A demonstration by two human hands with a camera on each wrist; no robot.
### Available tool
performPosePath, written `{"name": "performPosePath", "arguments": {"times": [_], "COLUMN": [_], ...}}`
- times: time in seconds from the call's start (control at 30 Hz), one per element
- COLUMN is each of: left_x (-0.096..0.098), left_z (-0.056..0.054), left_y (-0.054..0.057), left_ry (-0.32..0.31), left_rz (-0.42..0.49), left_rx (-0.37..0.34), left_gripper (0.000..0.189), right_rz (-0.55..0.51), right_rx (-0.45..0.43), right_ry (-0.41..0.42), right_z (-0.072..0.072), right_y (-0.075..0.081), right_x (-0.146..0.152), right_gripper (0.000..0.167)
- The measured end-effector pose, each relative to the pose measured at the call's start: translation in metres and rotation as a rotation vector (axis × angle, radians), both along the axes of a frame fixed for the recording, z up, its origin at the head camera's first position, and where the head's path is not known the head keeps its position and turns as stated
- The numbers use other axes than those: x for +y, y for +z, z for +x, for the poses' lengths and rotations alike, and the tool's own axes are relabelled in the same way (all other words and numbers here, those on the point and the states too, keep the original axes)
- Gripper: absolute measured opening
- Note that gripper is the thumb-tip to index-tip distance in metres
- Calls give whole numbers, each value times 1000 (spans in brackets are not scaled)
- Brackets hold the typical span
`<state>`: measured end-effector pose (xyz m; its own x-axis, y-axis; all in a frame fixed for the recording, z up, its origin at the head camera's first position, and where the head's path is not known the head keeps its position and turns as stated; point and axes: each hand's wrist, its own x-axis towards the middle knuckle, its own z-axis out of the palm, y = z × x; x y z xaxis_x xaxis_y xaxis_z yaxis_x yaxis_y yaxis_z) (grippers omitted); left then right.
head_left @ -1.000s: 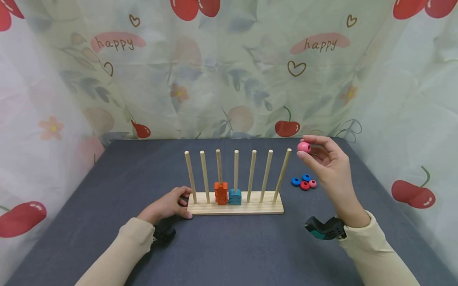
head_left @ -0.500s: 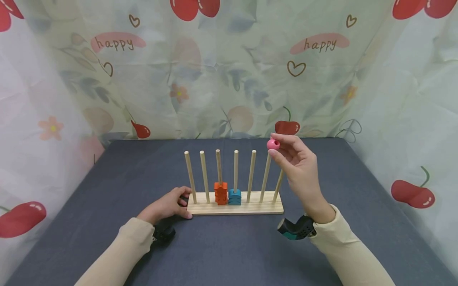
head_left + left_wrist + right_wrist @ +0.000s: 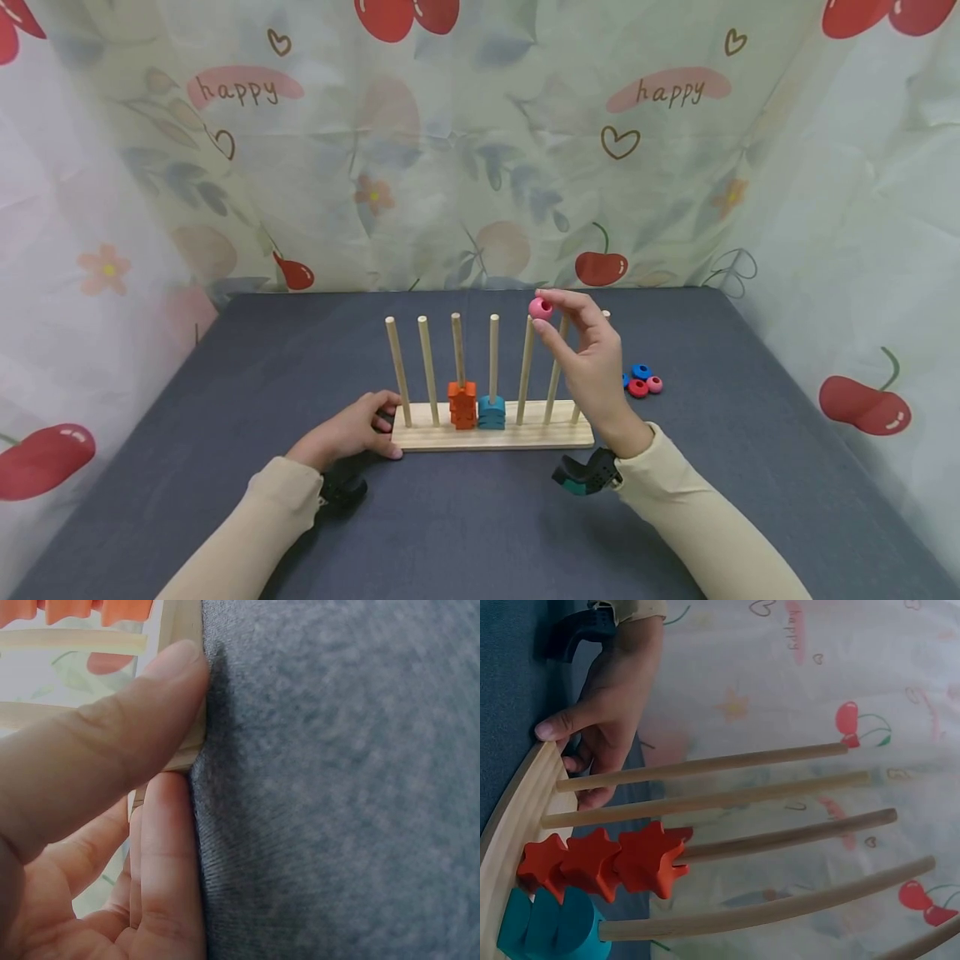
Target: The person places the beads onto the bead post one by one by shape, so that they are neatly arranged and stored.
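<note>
In the head view my right hand (image 3: pixel 592 371) pinches a pink round bead (image 3: pixel 540 308) between thumb and fingertips. The bead is at the top of the fifth peg (image 3: pixel 526 367) from the left; I cannot tell whether it is threaded on. My left hand (image 3: pixel 348 432) holds the left end of the wooden peg board (image 3: pixel 450 442), thumb at the front corner and fingers against the end, as the left wrist view shows with the thumb (image 3: pixel 120 727). Orange star-shaped beads (image 3: pixel 592 862) are stacked on the third peg, blue rounded beads (image 3: pixel 544 922) on the fourth.
Right of the board several loose beads lie on the dark tabletop (image 3: pixel 480 525): a blue bead (image 3: pixel 641 371), a red bead (image 3: pixel 637 388), a pink bead (image 3: pixel 655 385) and another blue one partly behind my right hand. A patterned curtain (image 3: pixel 450 167) surrounds the table.
My right hand has carried the pink bead leftward from beyond the rightmost peg to the top of the fifth peg. The left hand and board have stayed put.
</note>
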<state>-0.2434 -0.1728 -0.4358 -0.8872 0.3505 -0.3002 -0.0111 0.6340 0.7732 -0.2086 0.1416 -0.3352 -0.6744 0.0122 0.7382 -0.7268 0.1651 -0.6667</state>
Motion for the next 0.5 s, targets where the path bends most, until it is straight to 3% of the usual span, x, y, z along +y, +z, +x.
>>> {"name": "performPosePath", "arguments": {"times": [0.23,0.37,0.5], "left_x": [1,1,1], "left_z": [0,1,1], "left_y": [0,0,1], "left_ry": [4,7,11], "left_rz": [1,-4,-10], "left_rx": [3,2,-2], "left_gripper": [73,72,72], "right_rz": [29,7,-84], "right_rx": [-21,-85,-204], "right_ry": [16,31,109], "right_z": [-3,-4,-5], "right_y": [-4,-5,-8], "right_x": [-1,0,-1], "right_gripper": [33,37,43]}}
